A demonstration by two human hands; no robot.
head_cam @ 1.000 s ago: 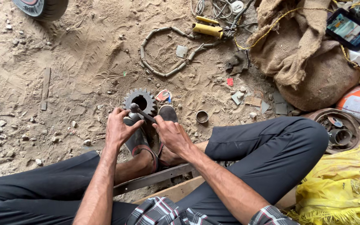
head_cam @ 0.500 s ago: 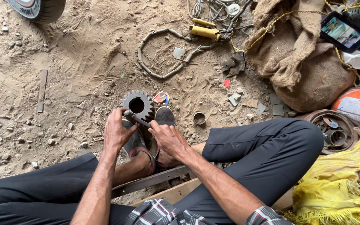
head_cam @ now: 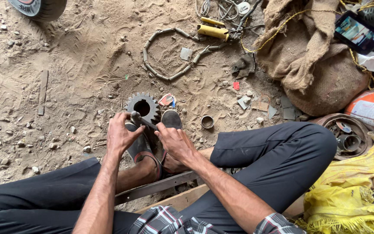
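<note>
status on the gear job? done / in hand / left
Done: the gear stands on edge on the sandy ground, braced against the sandals. In hand: the left hand and right hand both grip a dark metal rod laid across the gear's lower rim. Left: the bore is empty; a small metal ring lies loose nearby, untouched.

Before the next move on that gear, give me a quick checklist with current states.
1. Gear upright on the sand, wedged by the sandals: ok.
2. Left hand on the tool's dark metal head: ok.
3. Right hand gripping the tool's other end: ok.
4. Tool tip seated on the gear: cannot tell.
5. Toes close to the gear teeth: not ok.
6. Small ring lies apart: ok.
</note>
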